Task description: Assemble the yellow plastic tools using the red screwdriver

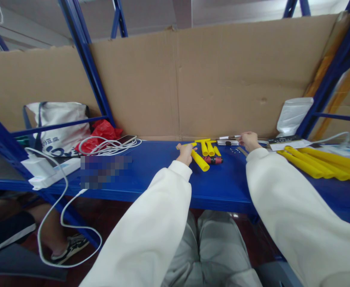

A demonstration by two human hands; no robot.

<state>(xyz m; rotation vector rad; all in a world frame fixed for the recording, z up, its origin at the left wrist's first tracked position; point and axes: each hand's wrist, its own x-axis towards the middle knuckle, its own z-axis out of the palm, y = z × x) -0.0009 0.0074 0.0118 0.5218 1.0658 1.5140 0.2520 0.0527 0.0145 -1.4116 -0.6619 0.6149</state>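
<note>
My left hand (185,153) is closed around a yellow tube (200,160) whose open end points toward me and to the right. Beside it lie several T-shaped yellow pieces (207,147) and a dark red and black object (213,160). Farther right, my right hand (249,141) has its fingers pinched together above the blue table. A slim white and dark stick (230,137) meets its fingertips, over a small white block (228,142). Whether the fingers grip that stick is too small to tell. Tiny white bits (237,150) are scattered below this hand.
Several long yellow tubes (321,163) lie at the right. A cardboard wall (222,79) closes off the back of the blue table (159,179). On the left are a coiled white cable (111,146), a red bag (104,129), a cloth bag (62,123) and a power strip (56,173). A person's leg shows lower left.
</note>
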